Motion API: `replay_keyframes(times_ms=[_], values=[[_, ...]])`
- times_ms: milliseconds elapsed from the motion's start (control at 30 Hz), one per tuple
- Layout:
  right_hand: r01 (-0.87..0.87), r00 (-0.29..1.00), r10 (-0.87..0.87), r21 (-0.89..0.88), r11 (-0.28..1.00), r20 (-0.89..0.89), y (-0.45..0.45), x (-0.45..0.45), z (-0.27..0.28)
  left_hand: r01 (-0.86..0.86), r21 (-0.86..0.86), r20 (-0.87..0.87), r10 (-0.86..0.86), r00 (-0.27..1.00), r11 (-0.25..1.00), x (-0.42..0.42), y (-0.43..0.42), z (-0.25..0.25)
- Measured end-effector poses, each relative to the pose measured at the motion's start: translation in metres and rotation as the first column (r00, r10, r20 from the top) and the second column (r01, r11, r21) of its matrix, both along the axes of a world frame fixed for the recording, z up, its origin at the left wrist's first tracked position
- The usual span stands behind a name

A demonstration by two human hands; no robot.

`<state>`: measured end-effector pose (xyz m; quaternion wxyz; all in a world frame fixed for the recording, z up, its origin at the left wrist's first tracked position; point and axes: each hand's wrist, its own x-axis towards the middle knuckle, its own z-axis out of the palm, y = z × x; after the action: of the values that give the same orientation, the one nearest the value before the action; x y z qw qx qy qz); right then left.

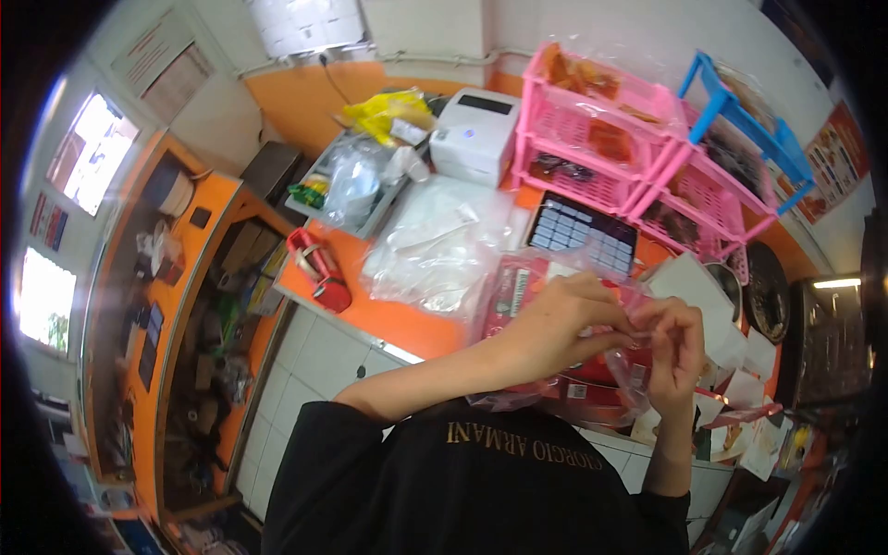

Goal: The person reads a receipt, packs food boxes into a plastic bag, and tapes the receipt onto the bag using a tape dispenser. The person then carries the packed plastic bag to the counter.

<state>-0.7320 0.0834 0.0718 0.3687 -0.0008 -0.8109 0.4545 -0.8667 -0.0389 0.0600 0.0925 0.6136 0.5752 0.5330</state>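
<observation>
In front of my chest lies a clear plastic bag (486, 310) with red printed packages (592, 381) inside, some showing white labels. My left hand (578, 319) reaches over it from the left, its thumb and fingers pinched together on the bag's film. Close to its fingertips, my right hand (673, 347) is closed on the same film at the bag's right end. Both hands hide part of the bag and the upper packages. A stack of clear plastic bags (435, 245) lies flat on the orange counter, left of the held bag.
Beyond the bag sits a dark tablet-like panel with a grid of pale keys (583, 231). Pink racks (592, 120), a blue rack (740, 120) and a white printer (474, 137) stand at the back. A red tape dispenser (319, 270) rests near the counter's left edge (370, 324).
</observation>
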Motion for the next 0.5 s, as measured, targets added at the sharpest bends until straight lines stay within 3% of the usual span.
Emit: replay_keyframes(times_ms=[67, 200, 267, 400, 467, 500], values=[[-0.169, 0.984, 0.178, -0.270, 0.948, 0.010, -0.003, 0.002, -0.007, 0.015, -0.009, 0.011, -0.015, 1.000, 1.000, -0.001, 0.001, -0.006], [-0.189, 0.968, 0.235, -0.357, 0.915, 0.090, -0.005, 0.003, -0.006, 0.050, 0.001, 0.047, -0.050, 0.998, 0.999, -0.005, 0.000, -0.011], [-0.027, 0.966, 0.088, -0.243, 0.970, 0.245, -0.001, 0.009, -0.007, 0.057, 0.010, 0.040, -0.057, 0.998, 0.998, -0.008, -0.002, -0.015], [0.115, 0.926, -0.011, -0.255, 0.960, 0.376, -0.009, 0.012, -0.003, 0.008, 0.141, -0.031, -0.003, 1.000, 0.990, -0.026, -0.014, -0.025], [0.426, 0.876, -0.419, 0.023, 0.904, 0.239, -0.018, 0.009, 0.001, 0.000, 0.221, -0.038, 0.009, 0.999, 0.975, -0.045, -0.030, -0.032], [0.431, 0.873, -0.424, 0.026, 0.902, 0.242, -0.033, 0.004, 0.008, 0.007, 0.205, -0.042, 0.002, 0.999, 0.979, -0.065, -0.050, -0.036]])
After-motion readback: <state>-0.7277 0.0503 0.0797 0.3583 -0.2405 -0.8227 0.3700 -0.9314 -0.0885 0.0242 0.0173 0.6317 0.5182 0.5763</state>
